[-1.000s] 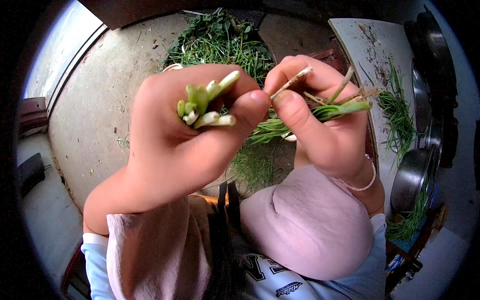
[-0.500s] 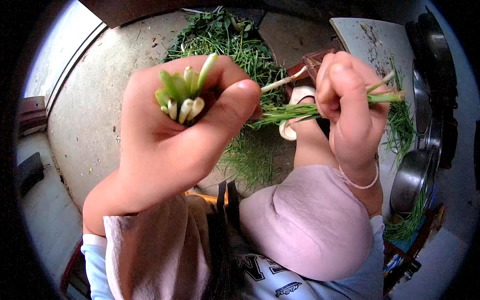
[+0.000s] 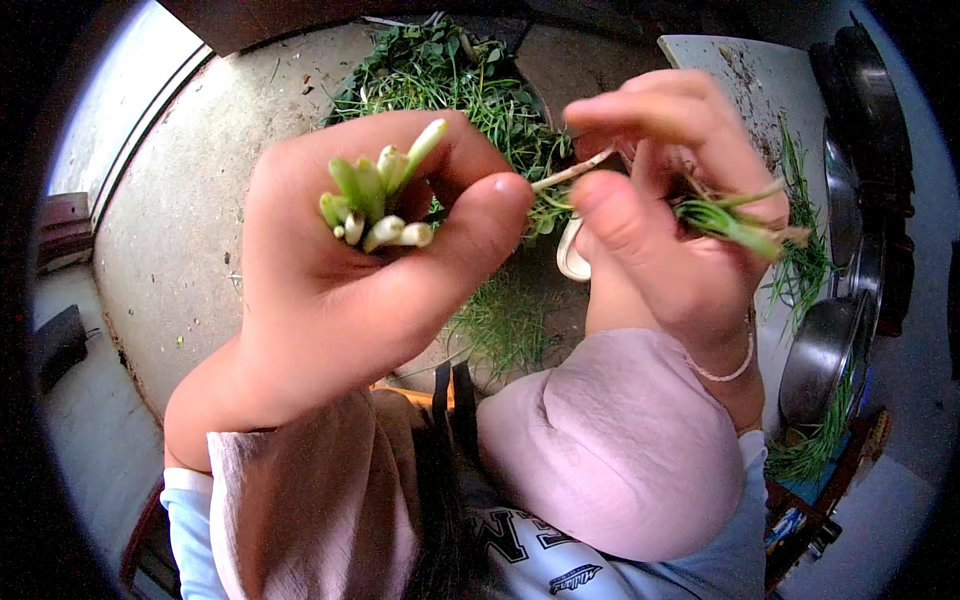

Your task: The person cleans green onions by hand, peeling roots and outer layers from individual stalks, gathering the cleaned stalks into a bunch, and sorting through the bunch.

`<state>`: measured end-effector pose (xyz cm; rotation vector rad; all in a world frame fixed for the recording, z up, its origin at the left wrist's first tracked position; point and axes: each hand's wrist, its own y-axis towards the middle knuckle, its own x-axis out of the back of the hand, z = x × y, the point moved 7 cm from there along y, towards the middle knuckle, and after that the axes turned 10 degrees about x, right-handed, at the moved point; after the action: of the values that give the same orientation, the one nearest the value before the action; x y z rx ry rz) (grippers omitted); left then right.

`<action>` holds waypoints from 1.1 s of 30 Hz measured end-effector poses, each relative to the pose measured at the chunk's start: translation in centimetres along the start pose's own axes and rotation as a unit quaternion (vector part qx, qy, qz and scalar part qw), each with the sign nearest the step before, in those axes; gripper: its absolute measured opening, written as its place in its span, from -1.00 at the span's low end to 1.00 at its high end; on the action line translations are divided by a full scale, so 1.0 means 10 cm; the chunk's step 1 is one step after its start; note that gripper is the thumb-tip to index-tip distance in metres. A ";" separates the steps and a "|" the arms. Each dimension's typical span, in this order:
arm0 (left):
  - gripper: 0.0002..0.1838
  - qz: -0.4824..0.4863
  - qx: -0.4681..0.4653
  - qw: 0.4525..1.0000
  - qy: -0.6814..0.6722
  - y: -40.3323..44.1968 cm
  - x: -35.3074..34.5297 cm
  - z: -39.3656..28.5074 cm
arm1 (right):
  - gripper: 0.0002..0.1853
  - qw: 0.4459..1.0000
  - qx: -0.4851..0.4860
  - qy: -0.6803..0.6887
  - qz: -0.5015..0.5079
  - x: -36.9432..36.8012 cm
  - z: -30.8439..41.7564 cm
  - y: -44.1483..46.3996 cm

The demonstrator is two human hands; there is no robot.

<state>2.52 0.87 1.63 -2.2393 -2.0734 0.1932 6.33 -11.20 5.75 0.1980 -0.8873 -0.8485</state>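
My left hand (image 3: 345, 290) is closed round a bunch of spring onions (image 3: 370, 190), their pale green and white ends standing up out of the fist. One thin pale stalk (image 3: 575, 172) juts from its finger side towards my right hand (image 3: 665, 235). In the right palm lie loose green blades and stalks (image 3: 728, 222), partly hidden by the fingers and blurred. The right thumb and forefinger are spread apart on either side of the pale stalk's tip; whether they touch it I cannot tell.
A heap of leafy greens (image 3: 440, 85) lies on the concrete floor (image 3: 180, 260) ahead, with thin grassy blades (image 3: 505, 325) nearer my knees. At right are a whitish board (image 3: 735, 75) with dirt and blades, and a metal pot (image 3: 820, 360). A pale shoe (image 3: 573, 255) shows below.
My right hand has opened its thumb and forefinger from a closed grip and turned. The blades once stretched between the hands now sit in the right palm. The left hand has barely moved.
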 end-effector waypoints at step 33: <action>-0.83 -0.025 0.055 0.996 -0.072 0.05 0.08 0.10 | -0.81 0.982 -0.159 0.046 -0.087 -0.20 -0.69 -0.09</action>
<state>2.89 1.61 0.50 -2.1665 -2.1279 0.4668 10.31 -11.56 -0.31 0.0360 -0.6433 -1.1226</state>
